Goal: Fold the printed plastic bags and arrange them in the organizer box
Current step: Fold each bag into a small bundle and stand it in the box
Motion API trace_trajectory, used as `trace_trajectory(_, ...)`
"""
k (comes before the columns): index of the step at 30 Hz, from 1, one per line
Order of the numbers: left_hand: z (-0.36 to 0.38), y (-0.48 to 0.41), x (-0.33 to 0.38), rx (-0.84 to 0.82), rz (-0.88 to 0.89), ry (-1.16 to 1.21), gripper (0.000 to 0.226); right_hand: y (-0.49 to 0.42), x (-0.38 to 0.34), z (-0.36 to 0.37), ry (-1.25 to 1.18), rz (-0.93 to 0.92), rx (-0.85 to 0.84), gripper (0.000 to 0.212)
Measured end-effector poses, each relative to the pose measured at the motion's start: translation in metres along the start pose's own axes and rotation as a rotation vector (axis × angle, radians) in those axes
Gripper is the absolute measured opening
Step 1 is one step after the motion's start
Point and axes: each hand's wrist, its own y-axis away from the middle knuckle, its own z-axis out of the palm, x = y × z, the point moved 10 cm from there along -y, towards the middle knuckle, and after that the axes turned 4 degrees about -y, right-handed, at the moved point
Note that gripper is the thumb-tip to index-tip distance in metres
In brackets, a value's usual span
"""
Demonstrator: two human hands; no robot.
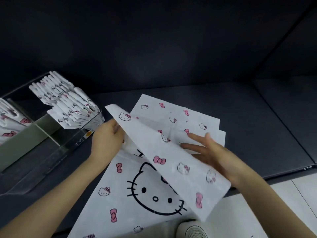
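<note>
A white plastic bag [164, 162] printed with cat faces and pink bows is lifted and half folded over in front of me. My left hand [107, 136] grips its raised upper-left edge. My right hand [205, 150] lies under the folded flap with its fingers straight, pointing left. Beneath it a stack of flat bags [137, 191] shows a large black cat face, and further bags [180, 115] stick out behind. The clear organizer box [56, 140] stands at the left, with several folded bags [68, 103] upright in its far compartment.
Everything sits on a dark grey surface [248, 117] backed by a dark wall. A second batch of folded printed bags [10, 122] shows at the far left edge. A white shoe [192, 229] and pale floor tiles [291, 194] appear at the bottom right.
</note>
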Motion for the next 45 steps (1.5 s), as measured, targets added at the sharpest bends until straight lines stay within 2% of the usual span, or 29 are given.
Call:
trace_trajectory(2, 0.006, -0.008, -0.016, -0.027, -0.053, -0.121, 0.036, 0.004, -0.001, -0.023, -0.015, -0.015, 0.041, 0.089)
trace_trajectory(3, 0.011, -0.012, -0.025, -0.051, -0.093, -0.162, 0.040, 0.006, 0.000, -0.035, -0.014, -0.031, 0.079, 0.094)
trace_trajectory(5, 0.021, -0.020, -0.040, -0.093, -0.164, -0.227, 0.040, 0.008, 0.001, -0.051, -0.030, -0.061, 0.126, 0.089)
trace_trajectory(8, 0.031, -0.026, -0.039, -0.113, -0.183, -0.231, 0.035, 0.011, 0.004, -0.047, 0.097, -0.077, 0.119, 0.043)
trace_trajectory(10, 0.033, -0.027, -0.033, -0.113, -0.172, -0.183, 0.032, 0.008, 0.005, -0.064, 0.209, -0.131, 0.326, 0.013)
trace_trajectory(11, 0.033, -0.025, -0.032, -0.114, -0.180, -0.135, 0.029, 0.008, 0.003, -0.077, 0.280, -0.163, 0.475, 0.015)
trace_trajectory(12, 0.031, -0.021, -0.031, -0.112, -0.191, -0.072, 0.024, 0.010, -0.002, -0.083, 0.369, -0.200, 0.604, 0.034)
trace_trajectory(13, 0.028, -0.017, -0.031, -0.109, -0.194, -0.003, 0.020, 0.010, -0.009, -0.082, 0.451, -0.243, 0.681, 0.043)
trace_trajectory(15, 0.025, -0.009, -0.033, -0.130, -0.151, 0.088, 0.018, 0.009, -0.023, -0.078, 0.587, -0.335, 0.761, 0.043)
trace_trajectory(19, 0.028, -0.003, -0.041, -0.207, -0.095, 0.105, 0.047, 0.003, -0.035, -0.082, 0.689, -0.391, 0.853, 0.035)
trace_trajectory(24, 0.026, -0.014, -0.035, -0.097, 0.066, -0.302, 0.047, -0.012, -0.040, -0.086, 0.807, -0.295, 0.885, 0.040)
trace_trajectory(27, 0.028, -0.011, -0.029, -0.068, 0.143, -0.441, 0.040, -0.013, -0.038, -0.086, 0.834, -0.242, 0.866, 0.041)
trace_trajectory(32, 0.027, 0.010, -0.004, 0.064, 0.524, -0.600, 0.043, -0.004, -0.020, -0.086, 0.673, -0.158, 0.749, 0.022)
trace_trajectory(35, 0.038, 0.023, 0.008, -0.008, 0.661, -0.514, 0.037, -0.002, -0.018, -0.089, 0.653, -0.151, 0.727, 0.018)
trace_trajectory(37, 0.054, 0.032, 0.012, -0.115, 0.717, -0.481, 0.037, -0.005, -0.022, -0.089, 0.703, -0.161, 0.718, 0.026)
trace_trajectory(41, 0.084, 0.034, 0.000, -0.307, 0.672, -0.536, 0.049, -0.013, -0.031, -0.093, 0.809, -0.198, 0.776, 0.037)
trace_trajectory(45, 0.088, 0.021, 0.003, -0.316, 0.642, -0.576, 0.058, -0.019, -0.038, -0.101, 0.837, -0.218, 0.870, 0.038)
